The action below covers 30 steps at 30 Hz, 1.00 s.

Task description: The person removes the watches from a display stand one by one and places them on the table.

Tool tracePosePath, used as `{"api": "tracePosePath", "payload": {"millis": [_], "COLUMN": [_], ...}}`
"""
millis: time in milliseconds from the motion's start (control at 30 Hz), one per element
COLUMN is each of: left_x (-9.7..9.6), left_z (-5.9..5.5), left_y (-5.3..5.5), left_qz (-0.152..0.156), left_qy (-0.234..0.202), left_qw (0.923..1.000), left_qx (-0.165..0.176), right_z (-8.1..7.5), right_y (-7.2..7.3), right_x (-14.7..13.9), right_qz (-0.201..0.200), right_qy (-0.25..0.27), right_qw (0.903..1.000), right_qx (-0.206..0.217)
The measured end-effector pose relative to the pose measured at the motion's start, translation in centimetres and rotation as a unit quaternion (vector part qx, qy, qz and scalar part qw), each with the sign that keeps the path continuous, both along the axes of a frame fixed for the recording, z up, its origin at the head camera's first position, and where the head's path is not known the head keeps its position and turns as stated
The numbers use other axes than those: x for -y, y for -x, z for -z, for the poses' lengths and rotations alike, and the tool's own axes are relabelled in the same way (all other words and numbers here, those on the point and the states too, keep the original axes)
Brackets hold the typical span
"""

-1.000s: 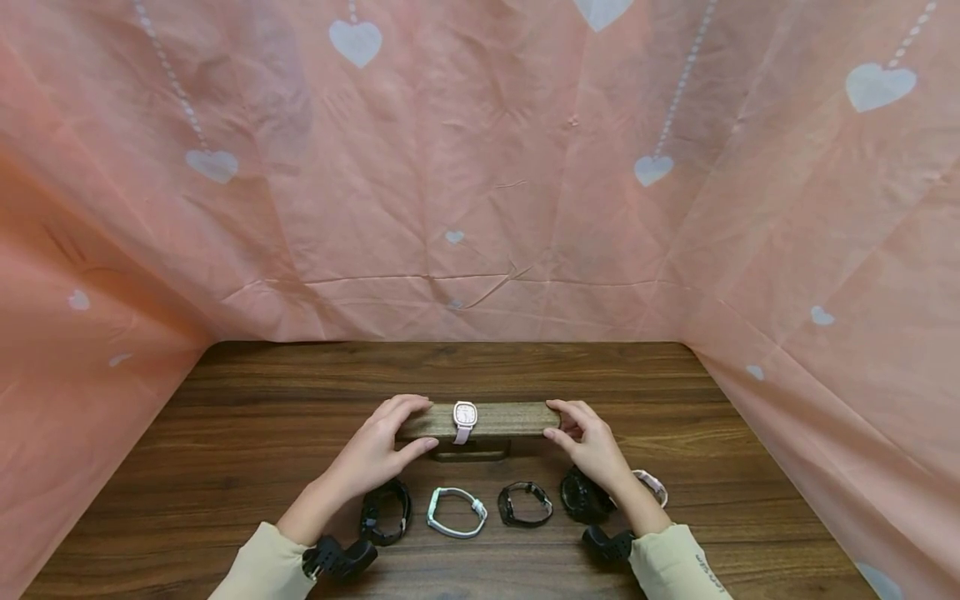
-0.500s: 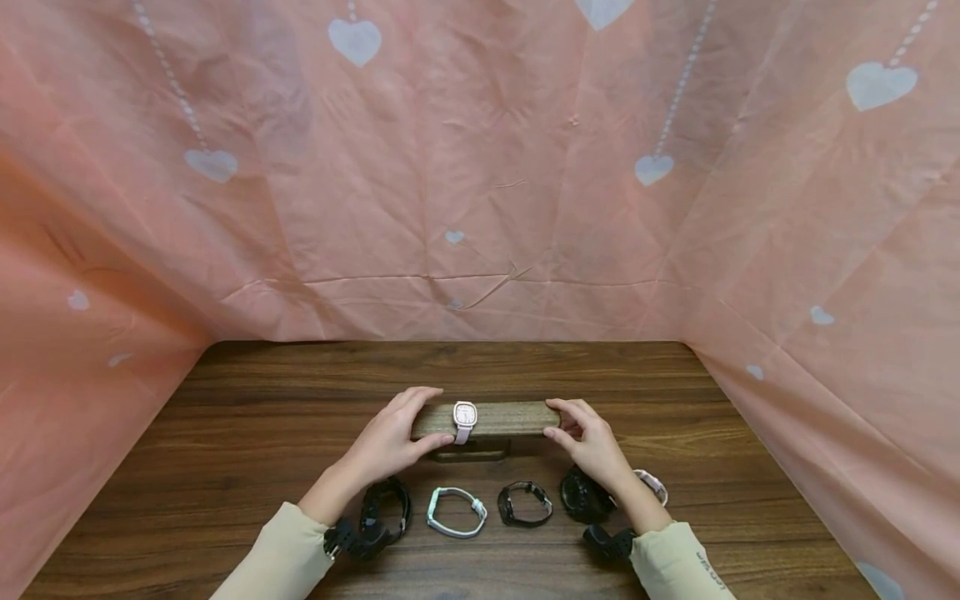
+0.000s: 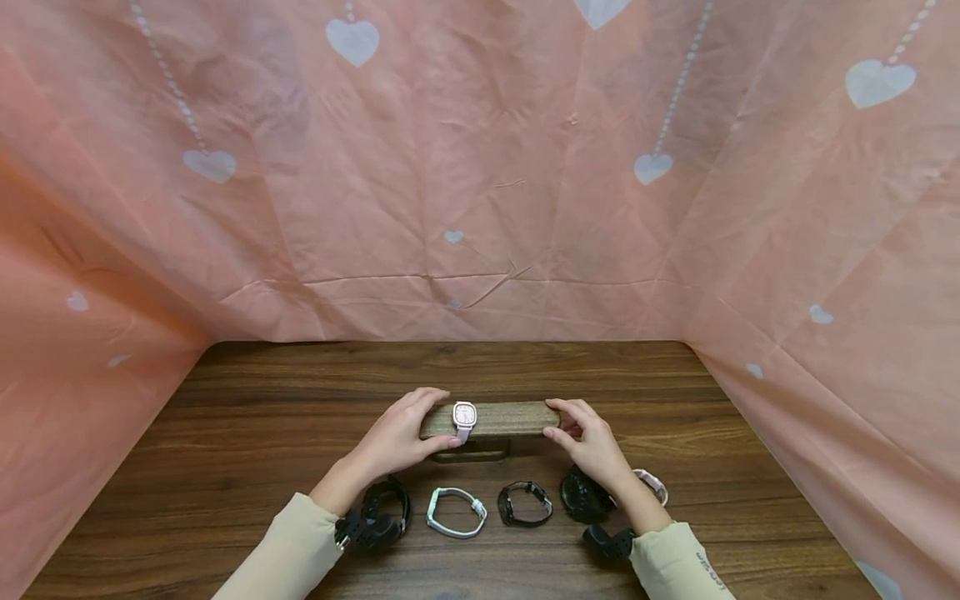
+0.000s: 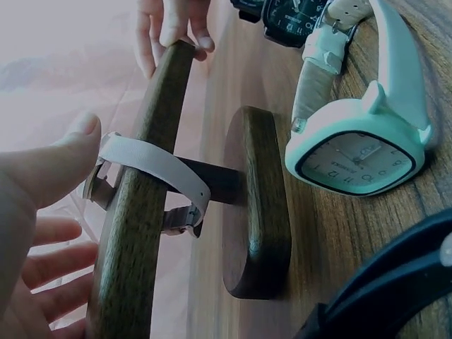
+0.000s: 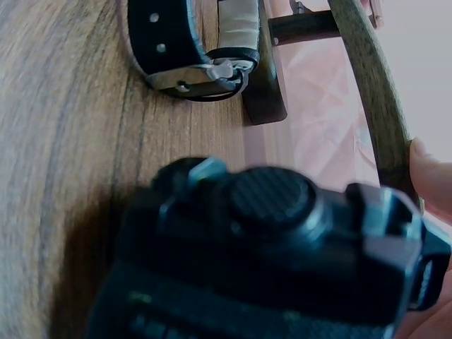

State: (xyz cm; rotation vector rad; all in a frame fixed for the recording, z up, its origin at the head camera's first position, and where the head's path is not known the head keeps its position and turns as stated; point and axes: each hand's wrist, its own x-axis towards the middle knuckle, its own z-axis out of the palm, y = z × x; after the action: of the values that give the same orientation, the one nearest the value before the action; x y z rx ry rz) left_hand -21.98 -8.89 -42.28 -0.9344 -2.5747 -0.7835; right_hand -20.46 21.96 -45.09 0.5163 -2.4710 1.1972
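Observation:
A T-shaped wooden watch stand [image 3: 510, 418] rises from the table, with a pale-strapped, square-faced watch [image 3: 464, 414] buckled round its bar, left of centre. My left hand [image 3: 401, 437] spans the bar's left part, thumb in front and fingers behind. In the left wrist view the thumb tip is right beside the strap [image 4: 152, 164], and its fingers lie along the bar's far side. At the bar's right end my right hand [image 3: 588, 437] grips it between thumb and fingers. The stand's oval base [image 4: 265, 205] and the strap's buckle show in the left wrist view.
Nearer to me lie several watches: a black one [image 3: 386, 510] at left, a mint-and-white one [image 3: 457, 512], a black one [image 3: 525, 504], a bulky black one [image 3: 583, 493], and a pale strap [image 3: 651, 486] behind my right wrist. Pink curtain [image 3: 457, 167] surrounds the table.
My left hand has slid right along the bar, from its left end up to the watch. The watch, the stand and my right hand have stayed where they were.

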Motion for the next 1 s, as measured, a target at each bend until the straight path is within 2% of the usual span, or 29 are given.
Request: {"api": "tracePosePath", "payload": {"millis": [267, 467, 1000], "left_x": [-0.6, -1.1, -2.1], "left_z": [-0.2, -0.4, -0.5], "left_y": [0.3, 0.2, 0.6], "left_qz": [0.003, -0.001, 0.033], "left_qy": [0.025, 0.031, 0.032], "left_qw": [0.9997, 0.9994, 0.9981], "left_qx": [0.000, 0.015, 0.040], "right_z": [0.0, 0.0, 0.1], "right_y": [0.0, -0.1, -0.1], "right_x": [0.0, 0.0, -0.1], "right_qz": [-0.003, -0.002, 0.000], "right_qy": [-0.005, 0.000, 0.004], "right_qw": [0.9999, 1.0000, 1.0000], "right_qx": [-0.008, -0.007, -0.008]}}
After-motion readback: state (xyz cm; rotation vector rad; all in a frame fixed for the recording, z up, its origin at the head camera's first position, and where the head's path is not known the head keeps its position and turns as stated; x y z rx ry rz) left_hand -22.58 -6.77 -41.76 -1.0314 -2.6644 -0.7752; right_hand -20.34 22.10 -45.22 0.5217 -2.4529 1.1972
